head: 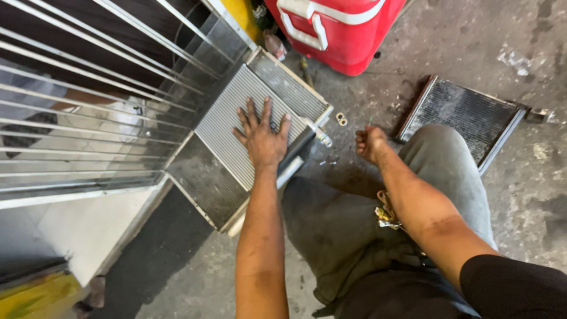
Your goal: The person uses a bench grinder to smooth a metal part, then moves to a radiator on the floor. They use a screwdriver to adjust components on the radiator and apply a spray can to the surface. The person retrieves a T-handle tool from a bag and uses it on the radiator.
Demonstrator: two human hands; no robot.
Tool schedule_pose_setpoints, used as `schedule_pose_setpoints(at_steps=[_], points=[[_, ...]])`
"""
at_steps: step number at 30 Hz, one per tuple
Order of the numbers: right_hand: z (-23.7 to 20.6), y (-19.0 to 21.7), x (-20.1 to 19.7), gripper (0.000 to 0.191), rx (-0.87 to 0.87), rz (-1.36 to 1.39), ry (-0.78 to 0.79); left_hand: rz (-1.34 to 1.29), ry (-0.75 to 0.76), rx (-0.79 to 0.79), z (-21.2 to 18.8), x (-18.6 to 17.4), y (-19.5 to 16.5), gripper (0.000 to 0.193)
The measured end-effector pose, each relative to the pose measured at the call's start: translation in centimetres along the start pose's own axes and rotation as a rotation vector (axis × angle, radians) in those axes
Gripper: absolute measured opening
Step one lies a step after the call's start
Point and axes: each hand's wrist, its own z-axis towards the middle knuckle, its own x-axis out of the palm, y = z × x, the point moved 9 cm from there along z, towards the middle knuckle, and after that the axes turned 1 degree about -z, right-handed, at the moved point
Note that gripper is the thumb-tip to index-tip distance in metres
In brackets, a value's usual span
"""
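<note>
Fingers (253, 116) of the left hand (261, 139) were spread wide and pressed flat on a silver finned radiator (227, 124), gripping nothing, only bearing down on its face. The right hand (370, 143) hung just off that radiator's near corner, its fingers curled into a loose fist around something too small to make out. Judging by this, the step in hand looked like steadying the radiator while work went on at its end fitting (322, 137), a short pipe stub between the two hands; the next move would seem to call for a firm flat press from the left while the right came in on that fitting. Two small rings (341, 119) lay on the concrete floor (472, 41) just beyond the right fingers. Farther right of them, behind the raised grey-trousered knee (440, 159), a darker radiator (463, 115) lay flat. Beyond both hands stood a red cooler (339, 29), and to the left of the spread fingers ran a white barred gate (88, 100). The floor was stained and gritty.
</note>
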Motion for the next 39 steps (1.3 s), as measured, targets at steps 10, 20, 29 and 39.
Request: schedule_pose_setpoints(at_steps=[10,20,29,39], points=[[-3.9,4.9,0.4,0.023,-0.541,-0.473,-0.149,0.011,0.037,-0.02,0.2,-0.1,-0.2,0.074],[-3.3,1.4,-1.2,0.032,-0.281,-0.8,-0.119,-0.128,0.02,0.0,1.5,1.4,1.6,0.068],[-8.4,3.2,1.8,0.049,-0.679,-1.638,0.051,-0.523,-0.044,0.067,-2.5,-0.3,5.2,0.039],[-12.6,3.9,5.2,0.04,-0.844,-1.462,0.063,-0.14,-0.197,-0.047,0.8,-1.1,2.1,0.03]])
